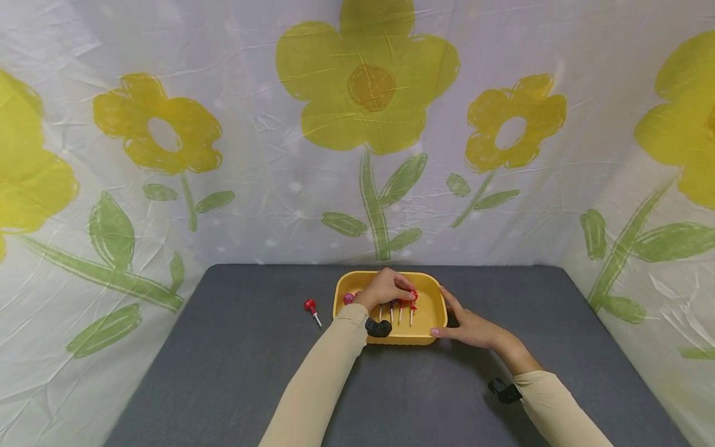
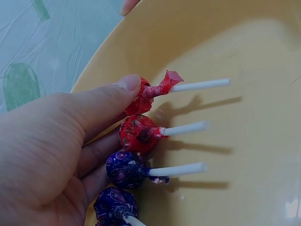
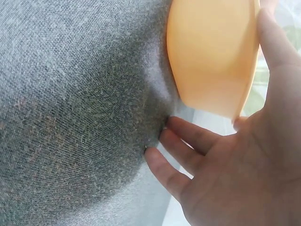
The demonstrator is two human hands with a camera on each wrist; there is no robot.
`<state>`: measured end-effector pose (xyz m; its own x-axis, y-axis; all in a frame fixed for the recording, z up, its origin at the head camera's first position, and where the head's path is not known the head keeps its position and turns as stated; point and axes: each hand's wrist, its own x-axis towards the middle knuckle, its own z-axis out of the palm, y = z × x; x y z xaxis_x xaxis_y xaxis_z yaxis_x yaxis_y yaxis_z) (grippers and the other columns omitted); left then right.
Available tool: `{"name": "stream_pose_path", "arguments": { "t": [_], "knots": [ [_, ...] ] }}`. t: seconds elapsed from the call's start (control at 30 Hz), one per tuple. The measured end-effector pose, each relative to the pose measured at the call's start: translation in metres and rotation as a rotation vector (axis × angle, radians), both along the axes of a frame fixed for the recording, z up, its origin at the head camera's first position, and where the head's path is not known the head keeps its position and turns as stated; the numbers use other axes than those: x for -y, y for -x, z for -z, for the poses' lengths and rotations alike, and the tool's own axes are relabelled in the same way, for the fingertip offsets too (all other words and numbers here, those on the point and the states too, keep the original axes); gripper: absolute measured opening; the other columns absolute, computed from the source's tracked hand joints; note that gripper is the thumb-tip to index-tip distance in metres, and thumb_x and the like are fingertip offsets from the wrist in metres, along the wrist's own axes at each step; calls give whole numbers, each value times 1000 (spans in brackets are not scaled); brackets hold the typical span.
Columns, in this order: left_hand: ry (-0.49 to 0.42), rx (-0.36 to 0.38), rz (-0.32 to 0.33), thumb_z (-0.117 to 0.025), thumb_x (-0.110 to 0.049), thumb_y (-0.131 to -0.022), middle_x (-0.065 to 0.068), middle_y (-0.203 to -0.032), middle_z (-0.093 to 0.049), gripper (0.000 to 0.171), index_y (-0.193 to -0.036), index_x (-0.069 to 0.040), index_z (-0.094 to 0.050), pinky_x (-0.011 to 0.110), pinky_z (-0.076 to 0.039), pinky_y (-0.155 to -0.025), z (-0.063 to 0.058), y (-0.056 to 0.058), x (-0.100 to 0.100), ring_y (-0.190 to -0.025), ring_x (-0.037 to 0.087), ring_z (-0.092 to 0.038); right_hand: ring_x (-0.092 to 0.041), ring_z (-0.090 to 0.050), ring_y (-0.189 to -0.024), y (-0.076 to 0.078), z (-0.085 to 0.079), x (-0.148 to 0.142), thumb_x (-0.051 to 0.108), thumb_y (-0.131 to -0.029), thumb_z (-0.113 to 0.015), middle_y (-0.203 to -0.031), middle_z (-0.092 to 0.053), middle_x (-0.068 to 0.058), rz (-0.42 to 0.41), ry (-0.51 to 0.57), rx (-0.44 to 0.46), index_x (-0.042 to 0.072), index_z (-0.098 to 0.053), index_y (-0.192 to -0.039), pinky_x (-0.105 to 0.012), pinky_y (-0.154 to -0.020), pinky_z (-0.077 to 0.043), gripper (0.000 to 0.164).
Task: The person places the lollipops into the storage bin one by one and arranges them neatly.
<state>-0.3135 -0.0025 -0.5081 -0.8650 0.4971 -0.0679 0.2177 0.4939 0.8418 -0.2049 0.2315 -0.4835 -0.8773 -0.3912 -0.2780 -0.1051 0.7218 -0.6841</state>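
Observation:
My left hand (image 1: 385, 288) reaches over the yellow tray (image 1: 408, 340) and pinches a red-wrapped lollipop (image 2: 139, 99) by its candy head, thumb on top. Beside it in the tray lie another red lollipop (image 2: 137, 133) and purple-wrapped lollipops (image 2: 124, 169), in a row with their white sticks pointing the same way. Pink lollipops (image 1: 349, 298) show at the tray's left end, partly hidden by the hand. My right hand (image 1: 472, 326) holds the tray's near right corner between thumb and index finger; its other fingers (image 3: 167, 172) spread outside the wall.
One red lollipop (image 1: 310, 305) lies on the dark grey table (image 1: 223, 372) to the left of the tray. Behind the table hangs a pale sheet (image 1: 251, 186) printed with yellow flowers.

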Motion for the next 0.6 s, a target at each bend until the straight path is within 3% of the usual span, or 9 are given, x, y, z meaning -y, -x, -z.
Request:
{"name": "stream_pose_path", "arguments": {
  "t": [0.6],
  "knots": [
    [-15, 10, 1, -81, -22, -83, 3, -99, -79, 21, -102, -11, -79, 20, -57, -76, 1, -1, -2, -82, 7, -69, -46, -37, -143, 0, 0, 0, 55, -88, -68, -155, -36, -27, -3, 0, -13, 19, 9, -160, -66, -111, -33, 111]
  ]
}}
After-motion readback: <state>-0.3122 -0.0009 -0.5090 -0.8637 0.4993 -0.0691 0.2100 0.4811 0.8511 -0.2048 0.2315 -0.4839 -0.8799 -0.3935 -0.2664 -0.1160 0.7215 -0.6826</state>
